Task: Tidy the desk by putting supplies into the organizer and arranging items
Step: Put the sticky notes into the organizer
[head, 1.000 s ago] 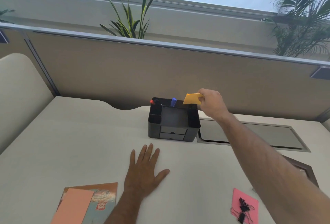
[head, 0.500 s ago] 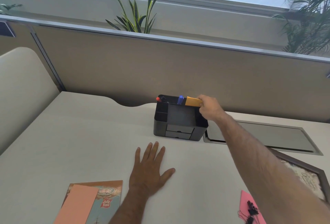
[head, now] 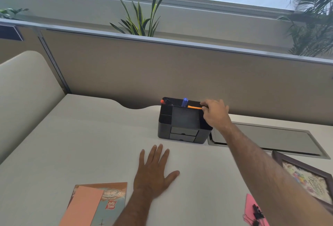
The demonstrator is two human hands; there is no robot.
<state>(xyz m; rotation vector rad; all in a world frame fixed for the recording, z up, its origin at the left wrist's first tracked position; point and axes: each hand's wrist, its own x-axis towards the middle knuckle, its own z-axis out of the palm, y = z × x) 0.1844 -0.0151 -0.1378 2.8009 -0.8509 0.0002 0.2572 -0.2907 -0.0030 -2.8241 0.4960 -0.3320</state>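
L hand (head: 153, 175) lies flat on the desk (head: 90, 144), fingers (head: 158, 153) straight and spread, holding nothing, just steadying. R hand (head: 215, 113) is out over the black organizer (head: 183, 126), its fingers curled and pinching an orange notepad (head: 194, 107), seen edge-on, at its right end. The pad sits level across the rear of the organizer, just past the fingertips to their left, with a blue pen (head: 184, 102) beside its far end.

Doing this step well, as I judge it: tip the pad's free end down into the rear slot, keep it clear of the blue pen, let go only once it's bottomed out. L hand could brace the organizer if it slides.

Counts, left to right:
- 1 booklet (head: 111, 200) w/ 1 peach sheet (head: 82, 206) on top, left of the L hand.
- 1 red-tipped pen (head: 163, 101), 1 blue pen, both in the organizer.
- 1 orange notepad.
- 1 pink sheet (head: 250, 204) carrying black binder clips (head: 256, 214), approx 2–3, can't count exactly, under the R forearm.
- 1 framed picture (head: 306, 180), far right.
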